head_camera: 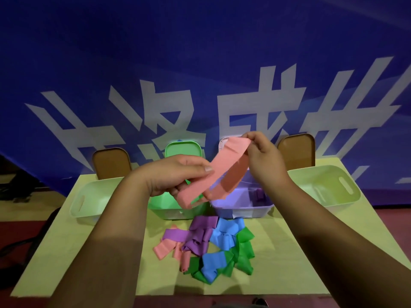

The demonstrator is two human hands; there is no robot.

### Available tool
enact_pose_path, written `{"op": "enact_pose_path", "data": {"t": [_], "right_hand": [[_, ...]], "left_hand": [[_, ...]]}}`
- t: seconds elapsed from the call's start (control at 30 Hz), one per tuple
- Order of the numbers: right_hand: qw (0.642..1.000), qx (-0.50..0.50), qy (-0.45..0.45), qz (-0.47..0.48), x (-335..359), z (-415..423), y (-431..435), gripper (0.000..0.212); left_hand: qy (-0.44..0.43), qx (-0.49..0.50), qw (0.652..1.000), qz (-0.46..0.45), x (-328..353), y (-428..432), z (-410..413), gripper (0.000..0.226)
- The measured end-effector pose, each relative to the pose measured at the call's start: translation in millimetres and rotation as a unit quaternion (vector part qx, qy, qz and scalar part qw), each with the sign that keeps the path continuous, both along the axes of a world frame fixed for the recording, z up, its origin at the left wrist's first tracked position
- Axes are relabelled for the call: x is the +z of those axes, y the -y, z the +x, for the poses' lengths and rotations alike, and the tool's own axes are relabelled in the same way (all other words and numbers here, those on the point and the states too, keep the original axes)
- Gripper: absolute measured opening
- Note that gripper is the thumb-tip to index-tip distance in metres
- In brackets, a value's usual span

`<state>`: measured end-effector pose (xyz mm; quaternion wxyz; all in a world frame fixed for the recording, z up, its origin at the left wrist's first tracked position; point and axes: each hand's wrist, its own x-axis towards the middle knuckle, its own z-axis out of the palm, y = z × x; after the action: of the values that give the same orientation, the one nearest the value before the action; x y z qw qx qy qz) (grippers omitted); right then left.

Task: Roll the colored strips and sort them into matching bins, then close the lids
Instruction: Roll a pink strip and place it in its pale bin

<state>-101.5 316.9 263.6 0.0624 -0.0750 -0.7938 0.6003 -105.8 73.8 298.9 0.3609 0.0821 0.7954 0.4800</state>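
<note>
above the bins, left hand [178, 174] and right hand [262, 156] pinch the pink strip [213, 174]; its limp, slack middle could make a loose roll.

Pink strip [213, 174]; purple, blue, green, pink pile [206, 247]; green bin [175, 210], lilac bin [242, 207], yellow table [289, 252].

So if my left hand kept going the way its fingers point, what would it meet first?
Likely the right hand, past the pink strip that the left hand holds; depth is unclear.
</note>
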Motion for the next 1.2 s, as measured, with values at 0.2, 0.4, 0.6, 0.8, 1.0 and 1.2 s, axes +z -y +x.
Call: {"op": "enact_pose_path", "data": {"t": [0.2,0.4,0.6,0.8,1.0,1.2], "right_hand": [[0.992,0.028,0.010,-0.124,15,0,11,0.031],[0.982,0.051,0.054,-0.172,23,-1,6,0.033],[0.981,0.070,0.079,-0.166,22,-6,-6,0.038],[0.981,0.077,0.099,-0.148,16,-14,-20,0.040],[0.970,0.109,0.128,-0.173,5,-17,-26,0.038],[0.976,0.129,0.124,-0.124,-8,-19,-23,0.042]], "left_hand": [[-0.066,0.015,0.997,-0.035,-11,-22,-2,0.022],[-0.237,0.110,0.965,-0.004,-12,-46,-9,0.011],[-0.284,0.208,0.934,0.055,-14,-70,-14,0.036],[-0.331,0.202,0.919,0.072,-10,-86,-8,0.038],[-0.345,0.213,0.912,0.059,-15,-89,-9,0.017],[-0.338,0.244,0.908,0.045,-19,-84,-4,0.016]]}}
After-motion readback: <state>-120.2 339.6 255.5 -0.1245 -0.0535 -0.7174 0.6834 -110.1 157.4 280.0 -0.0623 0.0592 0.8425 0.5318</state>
